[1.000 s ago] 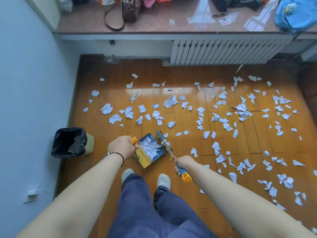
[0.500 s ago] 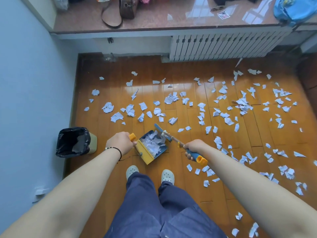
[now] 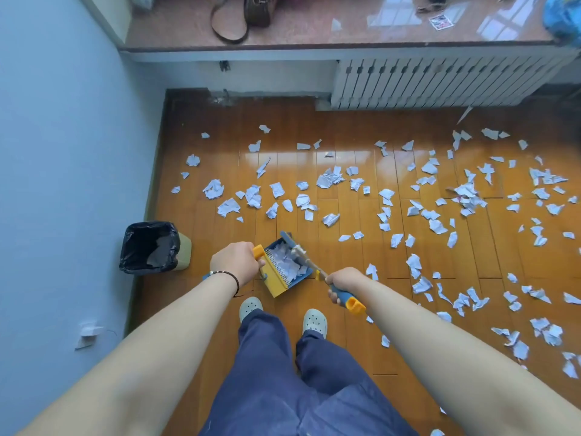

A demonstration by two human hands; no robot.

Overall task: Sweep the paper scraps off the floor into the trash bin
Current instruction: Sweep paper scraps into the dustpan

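Observation:
My left hand (image 3: 234, 262) grips the yellow handle of a blue-and-yellow dustpan (image 3: 276, 283) that holds a heap of white paper scraps. My right hand (image 3: 344, 283) grips the blue-and-orange handle of a small broom (image 3: 303, 258), whose head lies across the pan's far side. Several white paper scraps (image 3: 421, 212) are strewn over the wooden floor ahead and to the right. A trash bin (image 3: 185, 250) lined with a black bag stands by the blue wall, left of my left hand.
My feet in pale clogs (image 3: 250, 306) stand just behind the dustpan. A white radiator (image 3: 440, 80) runs along the far wall under a stone sill (image 3: 314, 33) with a brown bag and other items. The blue wall (image 3: 63, 184) closes the left side.
The broom handle has swung out to the right and come back in, and the broom head has moved onto the pan's far side. The pan holds more scraps. My view has shifted back slightly.

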